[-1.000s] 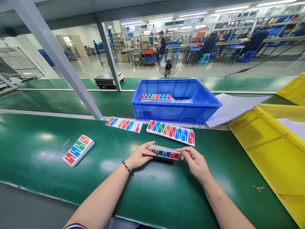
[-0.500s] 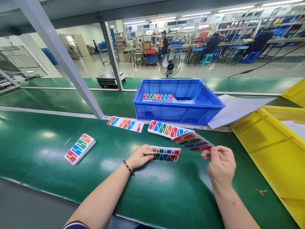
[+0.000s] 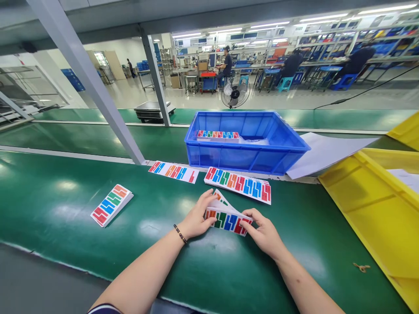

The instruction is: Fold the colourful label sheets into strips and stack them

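Low over the green bench top, my left hand (image 3: 195, 218) pinches the left end of a few printed cards (image 3: 225, 220) with orange, green, blue and red shapes. Fingers and thumb of my right hand (image 3: 266, 232) grip their right end. One card behind stands at a slant to the front one, its white face partly showing. Just beyond my hands lies a stack of longer printed strips (image 3: 237, 185). Left of that stack is a single flat strip (image 3: 173, 171). A small pile of short cards (image 3: 111, 205) rests farther left.
A blue bin (image 3: 245, 157) behind the strips holds more printed strips. Yellow bins (image 3: 376, 209) and a white sheet (image 3: 327, 150) are on the right. A rubber band (image 3: 362, 267) lies near the yellow bin. A grey post (image 3: 94, 91) rises at left. People sit working in the background.
My right hand has brought its card down and left to the cards in my left hand. Both hands now grip them together, and the long strip stack is no longer covered.
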Motion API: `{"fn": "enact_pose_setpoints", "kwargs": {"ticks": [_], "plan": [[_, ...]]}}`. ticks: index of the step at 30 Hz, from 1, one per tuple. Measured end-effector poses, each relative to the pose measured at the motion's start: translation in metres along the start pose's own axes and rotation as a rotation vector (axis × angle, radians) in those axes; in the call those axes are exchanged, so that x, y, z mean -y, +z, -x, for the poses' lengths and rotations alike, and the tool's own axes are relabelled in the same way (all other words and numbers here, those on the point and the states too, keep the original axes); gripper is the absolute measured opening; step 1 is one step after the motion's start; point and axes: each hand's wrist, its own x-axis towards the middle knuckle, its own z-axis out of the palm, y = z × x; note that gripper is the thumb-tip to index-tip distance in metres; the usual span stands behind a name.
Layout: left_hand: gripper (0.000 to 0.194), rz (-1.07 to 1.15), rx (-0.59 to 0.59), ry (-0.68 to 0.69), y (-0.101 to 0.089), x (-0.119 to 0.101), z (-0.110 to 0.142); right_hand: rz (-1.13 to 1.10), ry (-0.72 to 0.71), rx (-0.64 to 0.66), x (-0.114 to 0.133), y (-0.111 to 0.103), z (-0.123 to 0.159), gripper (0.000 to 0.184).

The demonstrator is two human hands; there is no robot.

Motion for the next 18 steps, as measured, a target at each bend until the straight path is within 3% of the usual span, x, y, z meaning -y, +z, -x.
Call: {"fn": "enact_pose_setpoints", "kwargs": {"ticks": [3, 9, 13, 18], "plan": [[0.084, 0.107, -0.093, -0.081, 0.007, 0.001, 0.0, -0.039, -0.009, -0.113, -0.005, 0.001, -0.001, 0.01], [0.025, 0.248, -0.165, -0.355, 0.026, -0.008, -0.001, -0.303, 0.137, -0.167, -0.018, 0.009, -0.007, 0.021], [0.03, 0.271, -0.173, -0.391, 0.034, -0.015, -0.002, -0.435, 0.128, -0.103, -0.024, 0.019, -0.007, 0.032], [0.024, 0.228, -0.235, -0.383, 0.035, -0.013, -0.002, -0.373, 0.1, -0.078, -0.029, 0.024, -0.006, 0.033]]}}
